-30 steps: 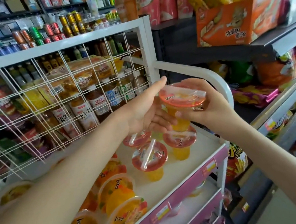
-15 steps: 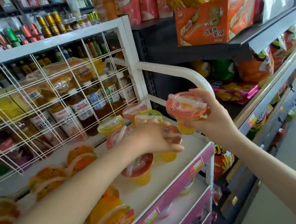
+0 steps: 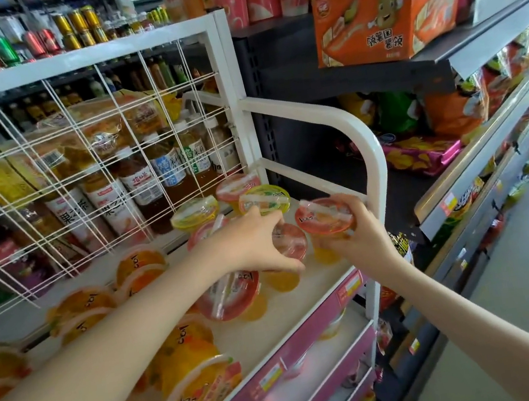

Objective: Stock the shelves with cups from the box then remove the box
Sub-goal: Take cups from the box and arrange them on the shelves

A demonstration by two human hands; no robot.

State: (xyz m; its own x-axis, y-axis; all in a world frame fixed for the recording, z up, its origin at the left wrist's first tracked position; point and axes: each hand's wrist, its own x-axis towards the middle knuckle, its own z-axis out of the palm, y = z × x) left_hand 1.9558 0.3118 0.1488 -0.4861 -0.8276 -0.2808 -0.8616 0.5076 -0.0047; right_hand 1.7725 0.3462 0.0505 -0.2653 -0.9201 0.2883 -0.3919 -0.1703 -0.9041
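The white top shelf (image 3: 321,283) carries several jelly cups with pink, yellow and orange lids. My left hand (image 3: 252,243) reaches over them and grips a pink-lidded cup (image 3: 292,244) standing near the shelf's right end. My right hand (image 3: 361,240) holds another pink-lidded cup (image 3: 324,216) by its body, just to the right of that one and close to the white curved rail (image 3: 371,162). A further pink-lidded cup (image 3: 233,297) stands below my left wrist. No box is in view.
A wire grid panel (image 3: 75,154) backs the shelf, with drink bottles behind it. Yellow-lidded cups (image 3: 264,198) stand at the back, orange cups (image 3: 196,393) at the front left. Snack shelves (image 3: 460,176) run along the right, a lower pink-edged shelf (image 3: 319,382) sits beneath.
My left hand left the cup held by my right hand and dropped onto a cup on the shelf. My right hand lowered its cup toward the shelf's right end.
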